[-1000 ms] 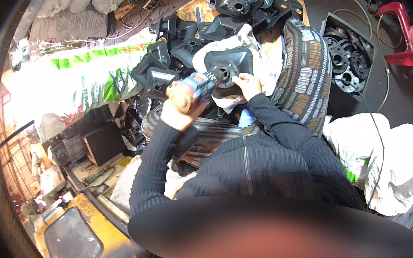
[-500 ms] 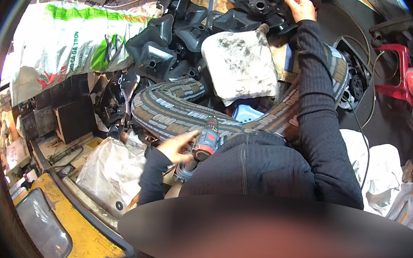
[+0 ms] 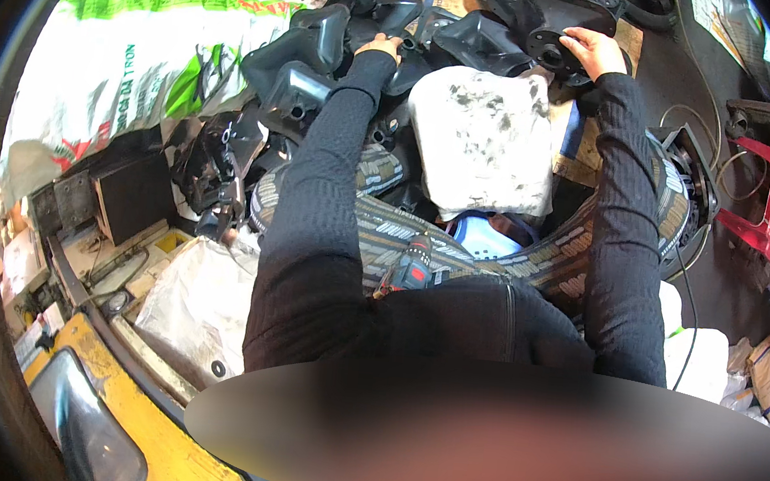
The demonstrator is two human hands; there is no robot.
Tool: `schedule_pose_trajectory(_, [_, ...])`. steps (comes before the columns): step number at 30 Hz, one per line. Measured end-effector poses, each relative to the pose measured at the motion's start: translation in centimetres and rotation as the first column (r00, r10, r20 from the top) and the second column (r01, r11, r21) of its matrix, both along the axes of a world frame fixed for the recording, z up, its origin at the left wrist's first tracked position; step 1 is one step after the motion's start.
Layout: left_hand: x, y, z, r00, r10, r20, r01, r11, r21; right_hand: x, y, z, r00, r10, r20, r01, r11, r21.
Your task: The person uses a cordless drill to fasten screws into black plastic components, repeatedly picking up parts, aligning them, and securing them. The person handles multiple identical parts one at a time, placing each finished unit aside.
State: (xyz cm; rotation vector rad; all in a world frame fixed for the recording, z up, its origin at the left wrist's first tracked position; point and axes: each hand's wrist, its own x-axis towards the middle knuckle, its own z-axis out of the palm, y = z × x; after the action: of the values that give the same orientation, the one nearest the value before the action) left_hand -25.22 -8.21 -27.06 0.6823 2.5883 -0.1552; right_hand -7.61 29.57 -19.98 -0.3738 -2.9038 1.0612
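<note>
My left hand (image 3: 384, 46) reaches into a pile of black moulded plastic parts (image 3: 306, 46), its fingers curled over one of them. Some fingertips are hidden among the dark shapes. Farther right, my right hand (image 3: 594, 53) has its thumb and fingers pinched together at the round, holed flange of a larger black plastic part (image 3: 546, 16). Whatever lies between those fingertips is too small to make out. A cordless drill (image 3: 415, 266) rests on my lap against the patterned trousers (image 3: 529, 270), apart from both hands.
Between my knees stands a stained white container (image 3: 480, 143), with a blue clog (image 3: 491, 236) below it. A white and green sack (image 3: 136, 54) lies at left. A red plastic stool (image 3: 759, 205) is at right, and a yellow machine (image 3: 87, 352) at lower left.
My left hand has left the drill and reached forward to the pile. The drill now lies on my lap. My right hand has moved nearer, down to the flange of the large part.
</note>
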Motion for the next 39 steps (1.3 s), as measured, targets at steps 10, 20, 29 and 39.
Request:
schedule_pose_trajectory(10, [1.6,2.6,-5.5,0.971,-0.039,-0.237,0.019,0.996,-0.088,-1.6,-5.0,2.1,0.984,0.009,-0.179,-0.024,0.997,-0.078])
schedule_pose_trajectory(20, [-2.5,-3.2,4.2,0.991,-0.116,-0.06,0.119,0.991,0.064,-6.1,-7.8,-4.9,0.996,-0.022,-0.085,0.01,0.991,-0.135])
schedule_pose_trajectory(29, [4.9,-6.6,17.0,0.96,0.224,0.168,-0.262,0.51,0.819,-8.4,-7.7,-11.2,0.83,-0.239,0.505,0.557,0.299,-0.775])
schedule_pose_trajectory(39, [17.6,2.7,16.9,0.891,-0.441,0.111,0.266,0.703,0.659,-7.3,-4.1,-11.6,0.995,-0.081,0.06,0.058,0.948,0.314])
